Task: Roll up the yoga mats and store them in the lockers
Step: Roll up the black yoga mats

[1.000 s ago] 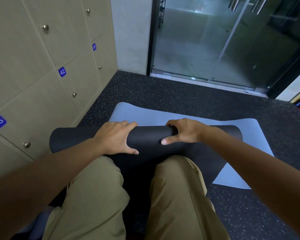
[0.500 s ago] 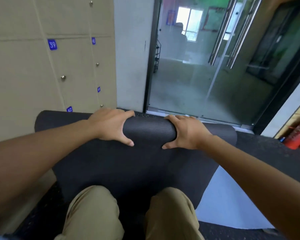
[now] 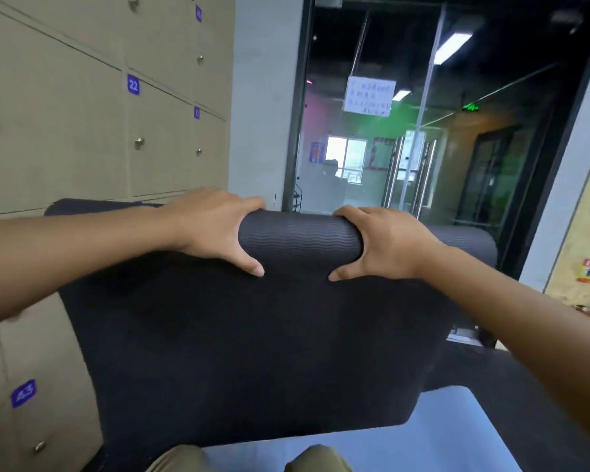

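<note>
Both hands grip the rolled part of a black yoga mat [image 3: 300,233], which is held up in front of the person. The left hand [image 3: 212,226] is wrapped over the roll left of centre, thumb underneath. The right hand [image 3: 382,243] is wrapped over it right of centre, thumb likewise below. The unrolled remainder of the mat hangs down as a flat sheet below the roll. A light blue mat [image 3: 423,434] lies flat on the dark floor [image 3: 511,376] beneath, just beyond the person's knees. Beige lockers [image 3: 82,131] with blue number tags line the left side, doors closed; tags 22 and 43 are legible, others appear blurred. A glass door [image 3: 372,148] stands ahead.
</note>
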`<move>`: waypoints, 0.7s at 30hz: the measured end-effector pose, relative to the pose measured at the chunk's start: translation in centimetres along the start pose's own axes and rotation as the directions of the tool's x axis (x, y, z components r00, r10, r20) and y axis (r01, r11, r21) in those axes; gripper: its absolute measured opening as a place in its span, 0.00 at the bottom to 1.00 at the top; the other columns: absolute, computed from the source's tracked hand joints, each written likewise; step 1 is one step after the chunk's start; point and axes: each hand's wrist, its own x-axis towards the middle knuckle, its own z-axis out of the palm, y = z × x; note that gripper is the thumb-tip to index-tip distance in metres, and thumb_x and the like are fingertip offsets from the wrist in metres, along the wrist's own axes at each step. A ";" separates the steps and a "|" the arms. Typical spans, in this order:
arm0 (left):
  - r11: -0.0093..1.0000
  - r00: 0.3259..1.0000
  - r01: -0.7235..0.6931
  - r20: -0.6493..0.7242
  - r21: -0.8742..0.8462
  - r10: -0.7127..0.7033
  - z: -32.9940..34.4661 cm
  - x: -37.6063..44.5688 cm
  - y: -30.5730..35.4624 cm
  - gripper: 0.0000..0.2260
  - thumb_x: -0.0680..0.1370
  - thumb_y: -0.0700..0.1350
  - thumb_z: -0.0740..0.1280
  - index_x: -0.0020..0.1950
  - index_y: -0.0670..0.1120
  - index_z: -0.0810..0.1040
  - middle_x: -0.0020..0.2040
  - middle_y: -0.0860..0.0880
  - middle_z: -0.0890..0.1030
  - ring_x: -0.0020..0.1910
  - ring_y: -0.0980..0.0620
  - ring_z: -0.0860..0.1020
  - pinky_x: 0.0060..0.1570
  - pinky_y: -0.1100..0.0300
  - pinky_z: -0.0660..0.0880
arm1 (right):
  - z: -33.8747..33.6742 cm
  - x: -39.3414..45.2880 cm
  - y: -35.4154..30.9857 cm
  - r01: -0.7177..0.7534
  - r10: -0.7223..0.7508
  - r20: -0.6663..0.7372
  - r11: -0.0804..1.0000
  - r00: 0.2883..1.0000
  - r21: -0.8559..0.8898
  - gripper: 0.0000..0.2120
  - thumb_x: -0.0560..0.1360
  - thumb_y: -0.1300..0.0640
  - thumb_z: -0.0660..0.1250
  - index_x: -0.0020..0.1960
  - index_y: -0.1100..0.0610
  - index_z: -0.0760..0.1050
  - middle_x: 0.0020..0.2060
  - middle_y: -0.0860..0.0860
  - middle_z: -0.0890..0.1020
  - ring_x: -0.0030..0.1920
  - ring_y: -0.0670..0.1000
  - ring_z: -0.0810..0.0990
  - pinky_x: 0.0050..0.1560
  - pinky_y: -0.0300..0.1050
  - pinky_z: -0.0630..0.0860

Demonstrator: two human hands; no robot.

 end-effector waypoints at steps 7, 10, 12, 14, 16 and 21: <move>1.000 0.999 0.020 0.046 -0.001 -0.020 -2.4 -7.5 3.1 0.35 0.59 0.81 0.68 0.55 0.63 0.65 0.42 0.57 0.78 0.41 0.55 0.77 0.41 0.52 0.77 | -3.5 -7.0 -3.3 0.027 -0.026 0.022 0.999 0.999 -0.048 0.47 0.60 0.17 0.65 0.70 0.43 0.65 0.56 0.44 0.81 0.53 0.53 0.81 0.49 0.48 0.72; 0.999 0.992 0.036 0.119 -0.038 -0.031 -1.9 -11.5 5.1 0.36 0.57 0.82 0.67 0.56 0.64 0.65 0.41 0.56 0.79 0.40 0.55 0.77 0.40 0.53 0.77 | -3.6 -11.0 -5.6 0.020 -0.018 0.087 0.999 0.996 -0.031 0.46 0.61 0.17 0.64 0.70 0.43 0.64 0.58 0.43 0.81 0.52 0.52 0.81 0.49 0.48 0.74; 0.997 0.981 0.037 0.190 -0.063 -0.024 -1.1 -14.2 6.3 0.37 0.56 0.82 0.67 0.58 0.65 0.65 0.40 0.56 0.79 0.40 0.56 0.77 0.39 0.54 0.76 | -3.2 -13.8 -7.2 0.017 -0.014 0.155 1.000 0.988 -0.016 0.46 0.61 0.16 0.62 0.70 0.42 0.63 0.58 0.42 0.81 0.52 0.52 0.81 0.50 0.50 0.76; 0.994 0.967 0.031 0.254 -0.101 -0.005 0.0 -16.8 7.5 0.37 0.56 0.82 0.67 0.57 0.66 0.65 0.40 0.57 0.78 0.40 0.58 0.76 0.40 0.56 0.75 | -2.6 -16.6 -8.8 0.022 -0.024 0.225 1.000 0.974 0.010 0.46 0.61 0.15 0.61 0.70 0.41 0.62 0.59 0.41 0.80 0.53 0.51 0.81 0.51 0.52 0.77; 0.989 0.952 0.007 0.305 -0.145 0.038 1.3 -19.3 8.5 0.35 0.55 0.83 0.66 0.54 0.67 0.64 0.41 0.60 0.78 0.40 0.60 0.75 0.41 0.58 0.74 | -2.0 -19.4 -10.4 0.021 -0.033 0.297 0.999 0.954 0.042 0.47 0.61 0.15 0.59 0.71 0.39 0.60 0.60 0.39 0.80 0.54 0.50 0.81 0.52 0.52 0.78; 0.979 0.904 -0.055 0.408 -0.196 0.132 5.4 -24.0 10.3 0.41 0.53 0.86 0.62 0.60 0.68 0.61 0.48 0.63 0.77 0.46 0.59 0.76 0.45 0.58 0.74 | 0.4 -25.2 -13.6 0.014 -0.059 0.436 0.994 0.898 0.106 0.48 0.59 0.13 0.55 0.72 0.38 0.57 0.62 0.39 0.78 0.59 0.48 0.79 0.53 0.48 0.74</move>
